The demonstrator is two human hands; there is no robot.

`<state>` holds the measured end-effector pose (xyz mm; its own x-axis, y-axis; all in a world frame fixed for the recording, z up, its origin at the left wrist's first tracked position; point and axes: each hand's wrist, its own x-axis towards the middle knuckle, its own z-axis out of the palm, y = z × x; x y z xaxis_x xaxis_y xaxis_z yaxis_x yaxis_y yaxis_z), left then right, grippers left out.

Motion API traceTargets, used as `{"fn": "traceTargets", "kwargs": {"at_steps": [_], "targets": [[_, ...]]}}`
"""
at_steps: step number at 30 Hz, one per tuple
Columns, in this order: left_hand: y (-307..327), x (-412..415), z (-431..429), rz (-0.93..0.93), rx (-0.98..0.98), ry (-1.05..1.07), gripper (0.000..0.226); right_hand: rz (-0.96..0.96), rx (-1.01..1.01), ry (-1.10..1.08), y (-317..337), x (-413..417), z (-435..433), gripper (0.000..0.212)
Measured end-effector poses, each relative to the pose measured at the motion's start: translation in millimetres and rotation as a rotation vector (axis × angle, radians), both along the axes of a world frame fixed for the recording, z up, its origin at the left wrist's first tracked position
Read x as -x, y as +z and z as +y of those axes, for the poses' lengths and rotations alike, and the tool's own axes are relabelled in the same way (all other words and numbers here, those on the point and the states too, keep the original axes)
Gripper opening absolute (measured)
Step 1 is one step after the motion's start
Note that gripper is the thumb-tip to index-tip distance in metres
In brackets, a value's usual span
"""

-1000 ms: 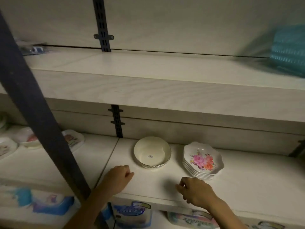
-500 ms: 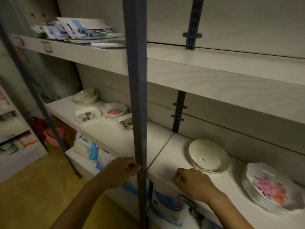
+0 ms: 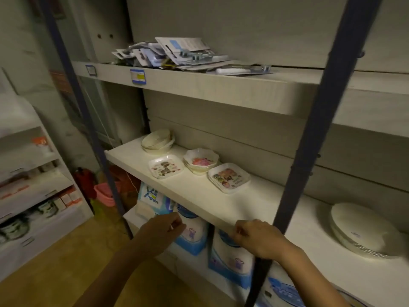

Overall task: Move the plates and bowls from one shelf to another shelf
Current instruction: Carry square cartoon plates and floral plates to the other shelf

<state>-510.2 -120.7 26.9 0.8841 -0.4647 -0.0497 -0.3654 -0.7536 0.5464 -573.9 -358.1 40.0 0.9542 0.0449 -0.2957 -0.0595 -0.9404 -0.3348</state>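
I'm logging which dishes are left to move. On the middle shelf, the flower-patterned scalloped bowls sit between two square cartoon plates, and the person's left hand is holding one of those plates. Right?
Not quite. The head view shows the scalloped bowls between the two square plates, but the left hand holds nothing; it hovers loosely curled below the shelf's front edge.

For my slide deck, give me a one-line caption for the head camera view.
Both empty hands, left hand and right hand, hover at the shelf edge before stacked bowls and patterned plates.
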Motion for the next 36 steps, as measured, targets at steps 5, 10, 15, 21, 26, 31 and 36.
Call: {"fn": "traceTargets", "kwargs": {"at_steps": [5,10,15,21,26,31,36], "targets": [[-5.2,-40.4,41.2,0.035,0.010,0.019,0.023,0.024,0.028,-0.063,3.6,-34.4,30.2,0.037],[-10.2,-84.1,63.1,0.036,0.029,0.020,0.022,0.088,-0.012,-0.171,-4.4,-72.4,38.3,0.038],[-17.5,-132.4,78.2,0.062,0.045,0.007,0.015,0.101,-0.094,-0.272,-14.5,-113.9,34.7,0.024],[-19.9,-218.1,88.2,0.050,0.066,0.065,0.023,0.046,-0.107,-0.368,-27.7,-174.8,32.0,0.018],[-23.2,-272.7,92.3,0.030,0.070,0.064,0.030,0.050,-0.109,-0.434,-31.1,-210.3,34.4,0.024],[-33.9,-320.0,92.5,0.014,0.083,0.116,0.014,0.053,-0.078,-0.522,-38.6,-225.2,34.6,0.034],[-56.5,-376.3,79.7,0.033,-0.122,0.262,0.046,0.069,-0.078,-0.637,-40.0,-219.6,32.9,0.036]]}}
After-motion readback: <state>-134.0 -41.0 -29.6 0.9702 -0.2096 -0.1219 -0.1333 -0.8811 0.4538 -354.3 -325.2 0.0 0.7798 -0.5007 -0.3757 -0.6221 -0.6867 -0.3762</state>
